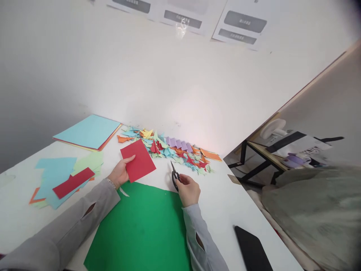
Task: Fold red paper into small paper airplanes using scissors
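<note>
My left hand (119, 173) grips a red sheet of paper (138, 161) by its lower left edge, thumb on top. The sheet is roughly square and held above the far edge of a green mat (143, 229). In my right hand (189, 189) is a pair of black-handled scissors (175, 175), blades pointing away and up to the left. The scissors are apart from the red paper, to its right. Beside my left wrist a thin white strip (124, 192) lies by the mat's edge.
Folded paper shapes (163, 147) in many colours are heaped along the wall. A stack of coloured sheets (89, 131) lies at the back left, with paper offcuts (63, 177) in front. A black phone-like slab (252, 248) rests at right. Beyond the table edge stands a dark-framed table (265, 154).
</note>
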The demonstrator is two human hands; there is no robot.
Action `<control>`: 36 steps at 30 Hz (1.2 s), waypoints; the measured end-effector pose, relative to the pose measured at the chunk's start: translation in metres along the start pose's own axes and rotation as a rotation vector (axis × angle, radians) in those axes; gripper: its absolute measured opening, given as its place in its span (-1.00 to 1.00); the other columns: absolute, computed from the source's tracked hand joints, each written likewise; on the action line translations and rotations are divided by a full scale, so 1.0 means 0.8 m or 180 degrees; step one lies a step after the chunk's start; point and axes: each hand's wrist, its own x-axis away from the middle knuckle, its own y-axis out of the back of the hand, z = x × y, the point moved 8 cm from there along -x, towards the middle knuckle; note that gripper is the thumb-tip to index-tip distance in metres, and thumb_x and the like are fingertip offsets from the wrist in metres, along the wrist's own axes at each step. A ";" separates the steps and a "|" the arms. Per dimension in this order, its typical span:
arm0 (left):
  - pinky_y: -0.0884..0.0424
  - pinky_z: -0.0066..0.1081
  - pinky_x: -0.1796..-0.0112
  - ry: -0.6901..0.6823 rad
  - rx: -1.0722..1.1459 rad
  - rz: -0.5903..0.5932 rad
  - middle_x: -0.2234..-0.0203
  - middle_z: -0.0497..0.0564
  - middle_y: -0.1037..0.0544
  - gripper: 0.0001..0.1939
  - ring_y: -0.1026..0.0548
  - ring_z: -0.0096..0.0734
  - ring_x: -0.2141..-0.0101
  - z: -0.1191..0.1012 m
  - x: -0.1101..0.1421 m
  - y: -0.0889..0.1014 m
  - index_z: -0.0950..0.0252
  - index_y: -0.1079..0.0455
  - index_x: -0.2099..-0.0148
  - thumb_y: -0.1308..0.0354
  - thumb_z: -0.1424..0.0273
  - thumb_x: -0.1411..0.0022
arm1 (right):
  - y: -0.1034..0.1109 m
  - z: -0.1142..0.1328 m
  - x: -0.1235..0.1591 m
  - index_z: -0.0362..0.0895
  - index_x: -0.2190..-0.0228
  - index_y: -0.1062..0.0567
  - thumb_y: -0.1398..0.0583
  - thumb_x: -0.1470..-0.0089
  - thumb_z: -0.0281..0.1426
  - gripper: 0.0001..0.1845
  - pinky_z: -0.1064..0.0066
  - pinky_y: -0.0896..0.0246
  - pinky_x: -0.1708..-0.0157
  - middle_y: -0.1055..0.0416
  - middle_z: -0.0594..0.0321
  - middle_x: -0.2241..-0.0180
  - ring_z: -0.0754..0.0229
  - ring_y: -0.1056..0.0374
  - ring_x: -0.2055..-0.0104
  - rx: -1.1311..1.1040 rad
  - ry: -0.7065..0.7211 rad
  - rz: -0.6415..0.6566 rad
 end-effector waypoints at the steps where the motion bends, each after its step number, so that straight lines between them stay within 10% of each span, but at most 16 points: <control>1: -0.51 -0.17 0.19 0.0030 0.0026 -0.0017 0.27 0.18 -0.58 -0.63 -0.58 -0.17 0.30 0.001 0.000 -0.001 0.39 -0.33 -0.01 -0.14 0.58 -0.11 | -0.004 -0.002 0.001 -0.16 0.37 -0.51 -0.29 0.27 -0.42 -0.73 0.24 -0.35 0.18 -0.51 0.19 0.39 0.10 -0.43 0.27 -0.0773 -0.0153 0.0066; 4: -0.52 -0.17 0.20 0.0086 0.0089 -0.0110 0.29 0.19 -0.58 -0.66 -0.58 -0.18 0.31 0.003 0.000 -0.002 0.41 -0.35 0.00 -0.13 0.59 -0.13 | -0.035 0.002 0.011 -0.13 0.38 -0.49 -0.33 0.25 -0.42 -0.73 0.38 -0.43 0.34 -0.49 0.24 0.37 0.21 -0.43 0.30 -0.2902 -0.0743 0.0874; 7: -0.53 -0.19 0.22 -0.0003 0.0116 -0.0312 0.31 0.19 -0.59 -0.68 -0.59 -0.19 0.34 0.001 -0.003 0.002 0.42 -0.37 0.03 -0.12 0.61 -0.14 | -0.067 0.016 0.037 -0.12 0.29 -0.47 -0.30 0.11 -0.41 -0.75 0.61 -0.35 0.54 -0.46 0.26 0.38 0.40 -0.36 0.46 -0.3563 -0.1286 0.1968; 12: -0.54 -0.20 0.25 -0.0082 0.0117 -0.0497 0.36 0.16 -0.59 -0.69 -0.59 -0.21 0.37 0.003 -0.008 0.007 0.40 -0.39 0.06 -0.16 0.60 -0.11 | -0.096 0.029 0.077 -0.06 0.18 -0.38 -0.25 0.03 -0.13 -0.59 0.71 0.11 0.89 -0.30 0.46 0.65 0.48 -0.02 0.77 -0.3044 -0.1030 0.2648; 15: -0.55 -0.20 0.26 -0.0041 0.0147 -0.0587 0.39 0.13 -0.59 -0.72 -0.59 -0.22 0.37 0.006 -0.008 0.011 0.39 -0.40 0.07 -0.16 0.60 -0.12 | -0.098 0.045 0.090 -0.04 0.15 -0.30 -0.15 0.01 0.04 -0.49 0.68 0.08 0.89 -0.27 0.48 0.70 0.45 0.01 0.81 -0.2823 -0.0489 0.2651; 26: -0.54 -0.19 0.26 0.0003 0.0126 -0.0712 0.35 0.16 -0.59 -0.76 -0.59 -0.21 0.37 0.006 -0.004 0.013 0.40 -0.39 0.07 -0.11 0.56 -0.17 | -0.113 0.058 0.151 -0.09 -0.03 -0.14 0.33 0.06 0.28 -0.10 0.43 -0.27 0.67 -0.36 0.30 0.61 0.25 -0.30 0.66 -0.2224 -0.0869 0.3944; 36: -0.54 -0.21 0.27 -0.0016 0.0051 -0.0562 0.40 0.13 -0.58 -0.77 -0.58 -0.28 0.43 0.006 -0.012 0.015 0.41 -0.40 0.09 -0.12 0.54 -0.17 | -0.119 0.058 0.160 -0.08 -0.01 -0.12 0.22 0.04 0.26 -0.18 0.41 -0.26 0.68 -0.39 0.29 0.60 0.24 -0.28 0.68 -0.2388 -0.0903 0.4127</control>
